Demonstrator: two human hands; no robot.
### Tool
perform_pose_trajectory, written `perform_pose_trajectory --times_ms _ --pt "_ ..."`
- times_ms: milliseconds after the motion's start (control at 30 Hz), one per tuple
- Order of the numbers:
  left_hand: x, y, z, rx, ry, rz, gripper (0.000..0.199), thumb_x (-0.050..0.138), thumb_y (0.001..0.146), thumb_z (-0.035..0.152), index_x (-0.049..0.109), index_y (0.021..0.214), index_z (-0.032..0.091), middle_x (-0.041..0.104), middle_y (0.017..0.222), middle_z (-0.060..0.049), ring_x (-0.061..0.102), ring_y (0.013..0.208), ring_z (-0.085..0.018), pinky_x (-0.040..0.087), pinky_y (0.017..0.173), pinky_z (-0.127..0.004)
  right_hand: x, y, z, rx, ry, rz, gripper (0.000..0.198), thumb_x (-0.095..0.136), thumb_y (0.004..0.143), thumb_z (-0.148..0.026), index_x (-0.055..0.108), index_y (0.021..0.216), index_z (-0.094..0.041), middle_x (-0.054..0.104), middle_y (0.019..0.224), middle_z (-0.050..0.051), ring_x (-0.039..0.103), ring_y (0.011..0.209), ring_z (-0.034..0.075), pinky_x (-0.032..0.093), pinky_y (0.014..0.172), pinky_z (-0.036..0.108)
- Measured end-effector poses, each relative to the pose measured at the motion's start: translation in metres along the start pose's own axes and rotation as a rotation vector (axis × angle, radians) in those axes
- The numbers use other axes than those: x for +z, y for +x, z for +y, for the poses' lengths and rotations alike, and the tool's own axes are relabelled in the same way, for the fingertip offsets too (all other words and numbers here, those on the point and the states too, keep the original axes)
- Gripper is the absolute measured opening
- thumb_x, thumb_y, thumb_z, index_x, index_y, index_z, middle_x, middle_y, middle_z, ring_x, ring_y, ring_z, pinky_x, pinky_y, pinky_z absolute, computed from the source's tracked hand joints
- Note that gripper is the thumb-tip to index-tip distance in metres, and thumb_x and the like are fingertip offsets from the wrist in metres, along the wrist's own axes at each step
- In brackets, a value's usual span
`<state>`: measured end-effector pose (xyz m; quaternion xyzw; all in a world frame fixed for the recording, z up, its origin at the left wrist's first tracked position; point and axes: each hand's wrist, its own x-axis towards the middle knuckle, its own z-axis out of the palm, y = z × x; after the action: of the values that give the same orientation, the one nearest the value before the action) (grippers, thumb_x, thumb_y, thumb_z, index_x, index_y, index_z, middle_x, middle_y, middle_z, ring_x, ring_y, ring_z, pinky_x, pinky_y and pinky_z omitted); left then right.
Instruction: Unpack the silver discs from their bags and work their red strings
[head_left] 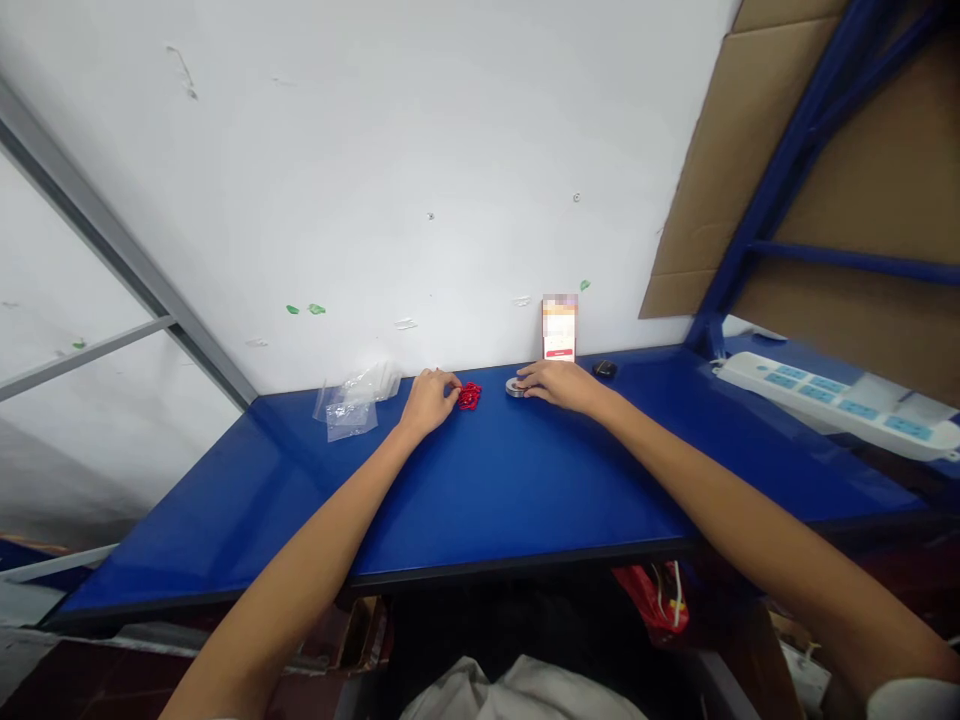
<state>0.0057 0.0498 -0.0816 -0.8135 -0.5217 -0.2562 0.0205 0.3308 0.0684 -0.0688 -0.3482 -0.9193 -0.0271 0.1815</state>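
Note:
At the left side of a small pile of bright red pieces point(470, 396), my left hand point(429, 402) rests with thumb and forefinger close together at the pile's edge. What those fingertips pinch, if anything, is too small to make out. My right hand point(562, 384) lies further right, its fingers on a small round silver object point(514, 387) that looks like a flat tin or roll. The fingers partly cover the silver object's right side. Both the red pile and the silver object lie on the blue table point(480, 480), a short gap apart.
Clear plastic bags point(352, 412) lie left of my left hand. A lit phone point(559, 330) leans against the white wall behind my right hand. Beside it sits a small black object point(604, 369). A white power strip point(832, 400) runs along the right, near a blue metal frame point(757, 200).

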Motion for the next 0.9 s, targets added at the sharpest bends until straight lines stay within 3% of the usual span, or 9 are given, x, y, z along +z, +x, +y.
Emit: perform_pose_trajectory --times_ms 167,433,600,733,900 --pt "-0.004 0.0 0.004 -0.073 -0.101 0.034 0.017 0.06 0.1 0.024 0.075 0.109 0.023 0.081 0.109 -0.007 0.07 0.111 -0.029 0.047 0.106 -0.048 -0.005 -0.005 0.001 -0.022 0.056 0.089 0.025 0.064 0.104 -0.027 0.086 0.115 -0.031 0.077 0.133 0.006 0.073 0.12 0.029 0.06 0.098 0.041" --pt "-0.004 0.0 0.0 -0.051 -0.238 0.037 0.014 0.069 0.097 0.023 0.08 0.106 0.025 0.083 0.106 -0.004 0.077 0.105 -0.027 0.054 0.104 -0.041 -0.009 -0.003 -0.016 0.011 0.091 0.314 0.031 0.059 0.108 -0.04 0.084 0.118 -0.027 0.071 0.107 0.011 0.068 0.102 0.026 0.055 0.086 0.036" --pt "-0.003 -0.001 0.0 -0.045 -0.26 0.001 0.016 0.067 0.099 0.025 0.082 0.105 0.025 0.084 0.105 -0.004 0.078 0.101 -0.027 0.056 0.098 -0.039 -0.003 0.0 -0.033 0.033 0.145 0.315 0.03 0.061 0.107 -0.041 0.085 0.118 -0.026 0.075 0.096 0.009 0.07 0.09 0.024 0.053 0.079 0.033" --pt "-0.007 -0.001 0.004 -0.021 -0.203 0.029 0.019 0.06 0.102 0.024 0.078 0.106 0.024 0.082 0.105 -0.006 0.076 0.102 -0.027 0.055 0.098 -0.04 -0.005 -0.001 -0.044 0.129 0.304 0.248 0.031 0.059 0.108 -0.039 0.084 0.124 -0.029 0.08 0.079 0.002 0.074 0.071 0.019 0.055 0.073 0.03" --pt "-0.011 0.0 0.008 -0.024 -0.297 0.133 0.021 0.056 0.103 0.026 0.074 0.112 0.022 0.081 0.104 -0.007 0.074 0.099 -0.024 0.056 0.097 -0.039 -0.003 0.001 -0.049 0.146 0.516 0.284 0.027 0.064 0.102 -0.035 0.084 0.119 -0.028 0.085 0.104 0.002 0.081 0.087 0.024 0.063 0.086 0.036"
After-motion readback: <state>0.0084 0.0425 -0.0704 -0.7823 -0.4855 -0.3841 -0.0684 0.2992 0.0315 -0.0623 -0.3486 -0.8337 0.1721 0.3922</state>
